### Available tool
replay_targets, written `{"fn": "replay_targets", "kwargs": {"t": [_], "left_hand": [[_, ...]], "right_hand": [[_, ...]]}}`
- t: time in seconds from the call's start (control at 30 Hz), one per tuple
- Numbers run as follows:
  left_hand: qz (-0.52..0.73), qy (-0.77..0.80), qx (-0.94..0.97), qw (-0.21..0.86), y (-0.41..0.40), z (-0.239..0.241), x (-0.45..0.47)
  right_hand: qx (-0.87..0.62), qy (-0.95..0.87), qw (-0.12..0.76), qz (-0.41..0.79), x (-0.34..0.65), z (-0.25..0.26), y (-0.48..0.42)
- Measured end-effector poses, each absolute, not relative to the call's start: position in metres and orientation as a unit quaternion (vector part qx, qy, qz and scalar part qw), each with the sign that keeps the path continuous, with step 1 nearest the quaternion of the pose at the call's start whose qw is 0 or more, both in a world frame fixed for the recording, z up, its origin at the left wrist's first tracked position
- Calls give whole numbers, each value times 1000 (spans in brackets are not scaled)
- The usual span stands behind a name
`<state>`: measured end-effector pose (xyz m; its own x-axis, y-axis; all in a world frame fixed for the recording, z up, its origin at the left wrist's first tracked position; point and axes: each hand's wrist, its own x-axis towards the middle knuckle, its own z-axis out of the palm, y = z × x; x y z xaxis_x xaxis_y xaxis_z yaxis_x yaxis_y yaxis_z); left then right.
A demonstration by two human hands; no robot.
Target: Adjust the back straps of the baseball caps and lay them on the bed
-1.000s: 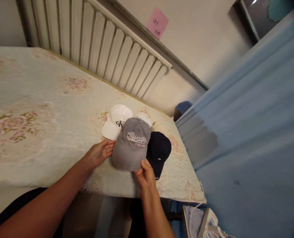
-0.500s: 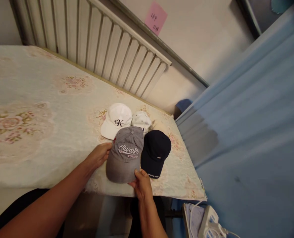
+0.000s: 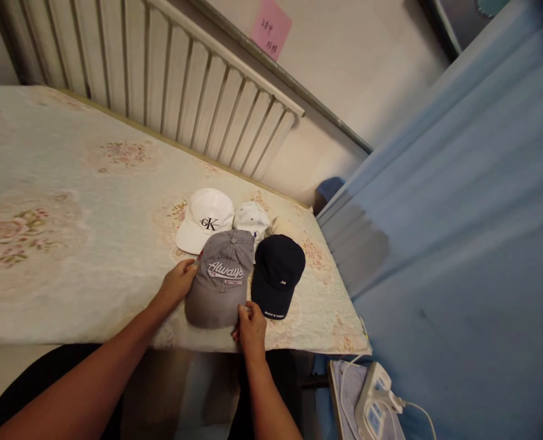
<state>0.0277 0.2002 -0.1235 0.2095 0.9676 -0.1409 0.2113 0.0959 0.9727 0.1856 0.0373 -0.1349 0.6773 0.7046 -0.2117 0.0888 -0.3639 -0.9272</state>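
A grey baseball cap (image 3: pixel 219 299) with "Always" lettering rests on the bed, its brim toward me. My left hand (image 3: pixel 179 283) holds the cap's left side, fingertips partly hidden behind it. At the brim's right edge, my right hand (image 3: pixel 253 328) has its fingers curled and pinches the cap. A navy cap (image 3: pixel 278 269) lies directly right of the grey one. Behind them sit a white cap (image 3: pixel 206 217) with black "CK" letters, a smaller white cap (image 3: pixel 251 218) and a beige cap (image 3: pixel 286 227), which is partly covered.
The caps lie on a floral bedsheet (image 3: pixel 92 244) near the bed's front right corner. A slatted rail (image 3: pixel 184 85) runs along the wall side. A blue curtain (image 3: pixel 459 244) hangs at the right. Below the corner, a white power strip (image 3: pixel 375 400) with cords sits on a small surface.
The right thumb has slid from the brim's top to its edge, and the grey cap appears lowered onto the bed. The whole view has shifted slightly.
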Motion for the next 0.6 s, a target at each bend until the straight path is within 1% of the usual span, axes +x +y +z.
{"fn": "replay_targets", "kwargs": {"t": [0.07,0.1,0.2,0.4,0.6], "left_hand": [[364,538,585,484,190,-125,24],[367,545,610,443,184,-126,23],[395,526,658,367,160,-136,17],[407,472,711,327,111,-154,2],[402,466,726,305,84,-142,0]], "right_hand": [[-772,-270,494,294,187,-137,37],[-774,-276,492,286,187,-138,37],[-772,-292,495,271,189,-138,37],[-758,-305,507,273,187,-136,33],[-747,-323,515,267,181,-131,19]]}}
